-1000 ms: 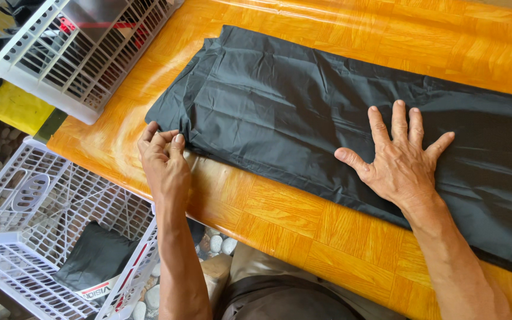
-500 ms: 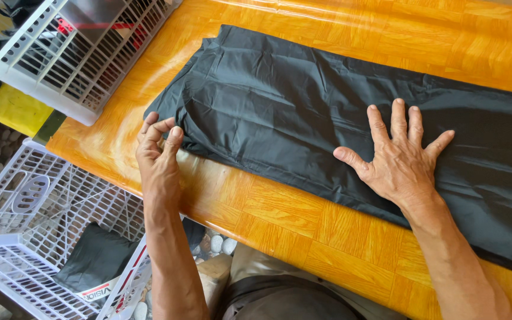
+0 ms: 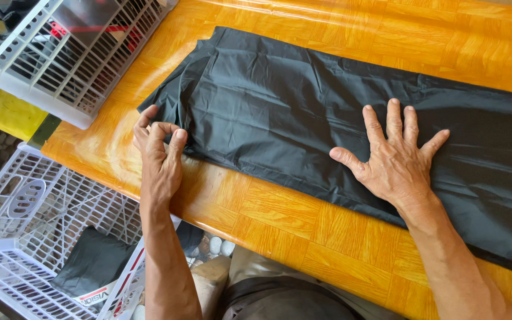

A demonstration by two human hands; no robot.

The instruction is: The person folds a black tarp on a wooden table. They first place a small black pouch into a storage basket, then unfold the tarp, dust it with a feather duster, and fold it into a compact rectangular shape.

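1. Leftmost, a white slatted plastic crate (image 3: 28, 237) sits below the table edge with a folded dark bundle (image 3: 93, 261) lying inside it; a second white crate (image 3: 72, 53) rests on the far left corner of the orange wooden table (image 3: 280, 207).

2. Next, the left hand (image 3: 160, 157) sits at the near left corner of the black plastic sheet (image 3: 280, 112). A second ago it lay flatter on that corner; now the fingers are curled, with thumb and forefinger drawn together in what looks like a pinch on the sheet's edge, though I cannot tell for sure that the film is caught between them. Small wrinkles gather in the sheet just beside the fingertips.

3. Across the middle, the black plastic sheet lies flat along the table, running from the left hand off toward the right edge of view. Its position matches the earlier pictures; only the left corner looks disturbed.

4. Further right, the right hand (image 3: 395, 163) lies palm down on the sheet, fingers spread wide, thumb out to the left, unchanged from before and seemingly pinning the sheet.

5. Judging from this, the change is a grip forming at the corner while the other hand anchors the sheet, so the corner seems ready to be lifted or folded.
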